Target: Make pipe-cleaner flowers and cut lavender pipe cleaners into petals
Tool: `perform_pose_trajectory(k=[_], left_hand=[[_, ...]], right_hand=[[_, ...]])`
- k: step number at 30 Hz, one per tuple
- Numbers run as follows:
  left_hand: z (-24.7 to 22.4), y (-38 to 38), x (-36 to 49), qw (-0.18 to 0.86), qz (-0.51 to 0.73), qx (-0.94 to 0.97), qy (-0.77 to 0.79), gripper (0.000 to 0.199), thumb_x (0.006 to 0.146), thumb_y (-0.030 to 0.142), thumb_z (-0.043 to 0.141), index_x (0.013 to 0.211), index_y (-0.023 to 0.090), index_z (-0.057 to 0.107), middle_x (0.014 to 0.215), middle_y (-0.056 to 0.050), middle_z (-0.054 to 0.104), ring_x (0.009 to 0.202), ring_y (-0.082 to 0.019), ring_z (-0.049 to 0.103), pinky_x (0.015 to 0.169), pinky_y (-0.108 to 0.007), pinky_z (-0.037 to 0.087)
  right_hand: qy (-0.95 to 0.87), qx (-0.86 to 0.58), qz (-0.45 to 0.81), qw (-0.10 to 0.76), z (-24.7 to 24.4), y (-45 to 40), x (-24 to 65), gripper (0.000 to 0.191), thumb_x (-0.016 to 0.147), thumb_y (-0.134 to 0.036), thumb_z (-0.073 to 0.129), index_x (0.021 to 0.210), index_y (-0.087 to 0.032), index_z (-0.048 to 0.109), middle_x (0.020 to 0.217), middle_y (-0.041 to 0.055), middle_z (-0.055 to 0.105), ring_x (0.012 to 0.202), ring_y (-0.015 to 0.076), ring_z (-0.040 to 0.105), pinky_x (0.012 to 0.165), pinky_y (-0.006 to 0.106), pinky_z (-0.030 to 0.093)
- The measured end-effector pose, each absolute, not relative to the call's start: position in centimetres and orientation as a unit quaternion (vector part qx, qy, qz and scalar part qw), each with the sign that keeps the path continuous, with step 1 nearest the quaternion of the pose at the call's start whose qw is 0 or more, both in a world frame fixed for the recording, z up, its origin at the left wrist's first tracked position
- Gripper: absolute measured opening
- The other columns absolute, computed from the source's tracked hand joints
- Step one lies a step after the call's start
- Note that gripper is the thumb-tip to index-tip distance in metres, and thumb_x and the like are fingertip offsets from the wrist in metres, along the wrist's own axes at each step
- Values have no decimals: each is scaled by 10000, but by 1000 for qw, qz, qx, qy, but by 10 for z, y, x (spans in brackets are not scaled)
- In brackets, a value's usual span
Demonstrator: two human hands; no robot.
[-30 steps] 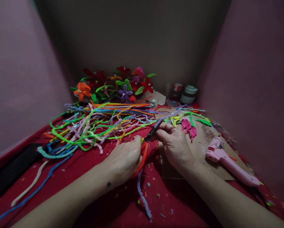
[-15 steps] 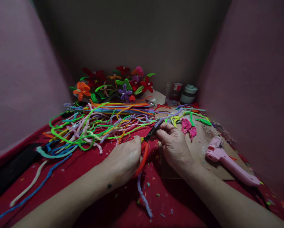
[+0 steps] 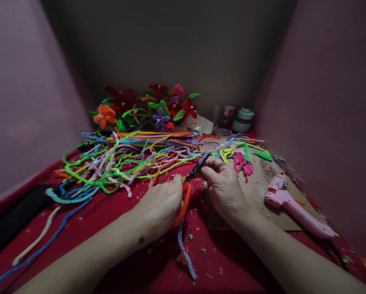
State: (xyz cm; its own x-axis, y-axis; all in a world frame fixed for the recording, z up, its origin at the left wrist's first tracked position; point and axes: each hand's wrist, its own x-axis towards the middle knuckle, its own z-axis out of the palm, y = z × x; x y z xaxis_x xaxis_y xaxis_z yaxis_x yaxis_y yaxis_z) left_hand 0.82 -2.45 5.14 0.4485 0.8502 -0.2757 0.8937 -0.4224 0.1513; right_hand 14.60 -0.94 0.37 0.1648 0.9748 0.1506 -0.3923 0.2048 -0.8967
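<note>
My left hand point(image 3: 163, 200) is closed around a pair of pliers point(image 3: 197, 168) with orange handles and long, dark jaws that point away to the right. A purple pipe cleaner point(image 3: 185, 253) hangs down below this hand, its loose end over the red cloth. My right hand point(image 3: 224, 183) pinches at the tip of the jaws, thumb and fingers pressed together. Purple fuzzy stem shows along the jaw tips there. The fingers hide how it runs between the two hands.
A tangle of coloured pipe cleaners point(image 3: 109, 171) spreads at left. Behind it stand fuzzy flowers point(image 3: 160, 118). On the cardboard point(image 3: 256, 204) at right lie pink fuzzy pieces point(image 3: 243, 164) and a pink glue gun point(image 3: 296, 208). A lidded jar point(image 3: 243, 121) stands at the back.
Hardly anything differs. Both hands keep their place and their hold, and the view has shifted very slightly.
</note>
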Motion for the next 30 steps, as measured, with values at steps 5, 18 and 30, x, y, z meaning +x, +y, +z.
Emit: perform_pose_trajectory(k=[5, 18, 30], left_hand=[[53, -26, 9, 126, -71, 839, 525, 155, 827, 241, 301, 926, 163, 392, 921, -142, 627, 841, -273, 615, 649, -336, 424], [42, -22, 5, 98, -57, 847, 520, 146, 812, 219, 311, 918, 155, 388, 905, -134, 619, 836, -300, 608, 644, -367, 432], [44, -21, 6, 81, -75, 851, 513, 131, 811, 181, 290, 906, 167, 378, 863, -126, 628, 803, -295, 623, 600, -348, 432]], right_hand=[[-405, -361, 513, 665, 6, -9, 148, 39, 645, -145, 564, 675, -169, 569, 645, -32, 566, 605, 98, 512, 652, 242, 430], [-400, -343, 517, 675, 5, -9, 147, 56, 652, -133, 574, 693, -165, 594, 669, -25, 598, 624, 101, 531, 672, 246, 432], [-397, -340, 512, 682, 0, -8, 146, 66, 670, -138, 583, 728, -159, 608, 701, -15, 604, 656, 100, 527, 693, 251, 425]])
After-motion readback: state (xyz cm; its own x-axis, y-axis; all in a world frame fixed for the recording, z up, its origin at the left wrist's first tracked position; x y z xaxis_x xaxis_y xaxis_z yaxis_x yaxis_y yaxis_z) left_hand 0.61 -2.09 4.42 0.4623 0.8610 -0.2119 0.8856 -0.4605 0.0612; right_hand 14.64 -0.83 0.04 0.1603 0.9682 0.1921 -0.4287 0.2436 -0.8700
